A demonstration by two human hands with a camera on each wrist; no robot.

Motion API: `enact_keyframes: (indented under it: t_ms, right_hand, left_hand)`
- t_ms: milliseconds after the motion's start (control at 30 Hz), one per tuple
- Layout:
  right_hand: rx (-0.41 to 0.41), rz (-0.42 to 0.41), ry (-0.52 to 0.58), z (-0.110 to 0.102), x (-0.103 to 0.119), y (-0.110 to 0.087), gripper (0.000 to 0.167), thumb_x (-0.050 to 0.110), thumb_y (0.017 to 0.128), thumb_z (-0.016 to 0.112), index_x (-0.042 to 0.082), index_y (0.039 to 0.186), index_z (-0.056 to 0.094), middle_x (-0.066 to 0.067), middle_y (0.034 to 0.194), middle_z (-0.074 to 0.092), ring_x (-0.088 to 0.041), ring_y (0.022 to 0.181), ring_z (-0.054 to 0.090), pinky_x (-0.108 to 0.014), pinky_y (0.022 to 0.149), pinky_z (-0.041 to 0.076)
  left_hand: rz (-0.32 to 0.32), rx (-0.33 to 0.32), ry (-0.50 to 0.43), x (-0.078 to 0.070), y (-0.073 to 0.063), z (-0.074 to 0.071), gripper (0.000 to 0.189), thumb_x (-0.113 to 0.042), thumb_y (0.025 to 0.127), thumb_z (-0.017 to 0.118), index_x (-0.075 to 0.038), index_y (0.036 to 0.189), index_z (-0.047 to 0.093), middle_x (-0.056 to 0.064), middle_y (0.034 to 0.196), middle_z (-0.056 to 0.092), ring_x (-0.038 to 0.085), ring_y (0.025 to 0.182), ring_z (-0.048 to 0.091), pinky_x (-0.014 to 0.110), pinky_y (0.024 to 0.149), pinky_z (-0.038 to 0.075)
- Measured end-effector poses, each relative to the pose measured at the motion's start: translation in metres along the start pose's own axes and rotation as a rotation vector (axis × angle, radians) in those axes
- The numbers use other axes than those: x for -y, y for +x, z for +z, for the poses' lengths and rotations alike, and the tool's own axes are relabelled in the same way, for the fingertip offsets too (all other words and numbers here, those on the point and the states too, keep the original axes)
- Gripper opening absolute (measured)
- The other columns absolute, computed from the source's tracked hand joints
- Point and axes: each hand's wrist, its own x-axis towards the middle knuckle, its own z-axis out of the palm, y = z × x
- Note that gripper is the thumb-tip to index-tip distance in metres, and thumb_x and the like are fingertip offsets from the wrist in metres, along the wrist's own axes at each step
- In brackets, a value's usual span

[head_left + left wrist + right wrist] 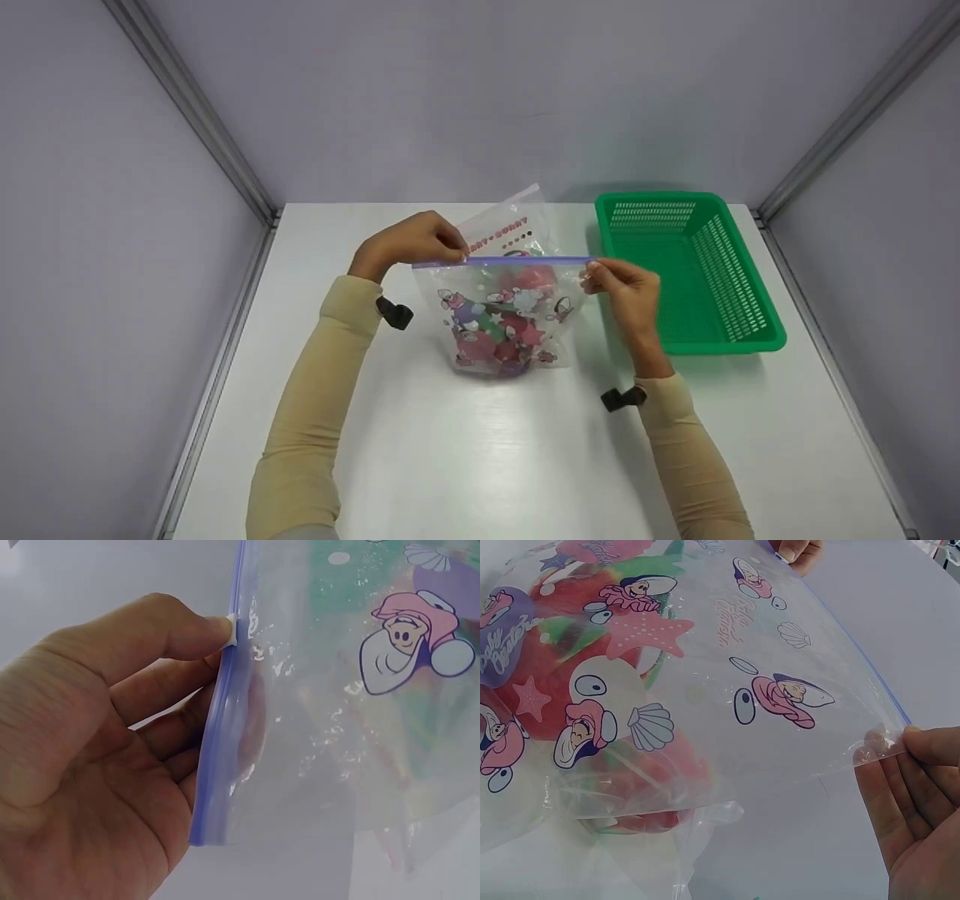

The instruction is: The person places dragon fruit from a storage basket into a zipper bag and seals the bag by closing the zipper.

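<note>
A clear zip bag (495,315) printed with cartoon shells and starfish is held up by its purple zip edge (517,260). Red and green items show through it; their kind is blurred by the plastic and print. My left hand (420,240) pinches the zip near its left end, thumb on the small white slider (232,631). At the opposite end, my right hand (622,289) pinches the bag's top corner between thumb and fingers. Behind it lies a second clear bag (510,225) with red lettering, partly hidden by the first.
A green plastic basket (757,346) with slotted sides stands on the right of the white table (480,465), beside my right hand. Grey walls (480,97) enclose the table at the back and both sides.
</note>
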Motion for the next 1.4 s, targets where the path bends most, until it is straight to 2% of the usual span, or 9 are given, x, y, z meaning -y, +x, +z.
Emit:
enact_keyframes:
  t_ms: [333,533,833,1400]
  right_hand:
    - [-0.008,0.011,0.017,-0.001,0.0,0.0,0.015,0.001,0.097,0.075,-0.014,0.099,0.078,-0.007,0.079,0.079,-0.013,0.064,0.072,-0.026,0.065,0.064]
    - [-0.02,0.022,0.015,-0.002,0.0,-0.001,0.014,0.0,0.097,0.075,-0.014,0.099,0.078,-0.006,0.079,0.079,-0.013,0.063,0.073,-0.027,0.064,0.064]
    - [-0.018,0.008,0.006,-0.004,-0.001,-0.001,0.013,0.001,0.097,0.076,-0.012,0.099,0.079,-0.004,0.08,0.079,-0.013,0.064,0.074,-0.028,0.064,0.064]
    - [-0.026,0.009,0.029,-0.004,0.0,-0.001,0.013,0.001,0.097,0.076,-0.012,0.098,0.079,-0.003,0.079,0.079,-0.014,0.064,0.074,-0.027,0.065,0.064]
  left_hand:
    - [0.001,0.008,-0.004,0.003,-0.003,-0.003,0.023,-0.023,0.101,0.071,-0.009,0.116,0.082,0.011,0.118,0.078,0.021,0.097,0.069,0.04,0.093,0.059]
    - [-0.001,0.004,0.005,0.004,-0.004,-0.003,0.022,-0.023,0.1,0.072,-0.009,0.114,0.083,0.01,0.114,0.078,0.02,0.091,0.065,0.037,0.089,0.057]
    - [-0.002,0.001,-0.017,0.008,-0.008,-0.006,0.021,-0.022,0.101,0.072,-0.009,0.114,0.083,0.011,0.118,0.078,0.022,0.097,0.069,0.042,0.095,0.058]
    - [-0.023,-0.007,-0.046,0.018,-0.015,-0.011,0.021,-0.021,0.101,0.071,-0.008,0.113,0.082,0.01,0.112,0.079,0.019,0.089,0.064,0.036,0.087,0.055]
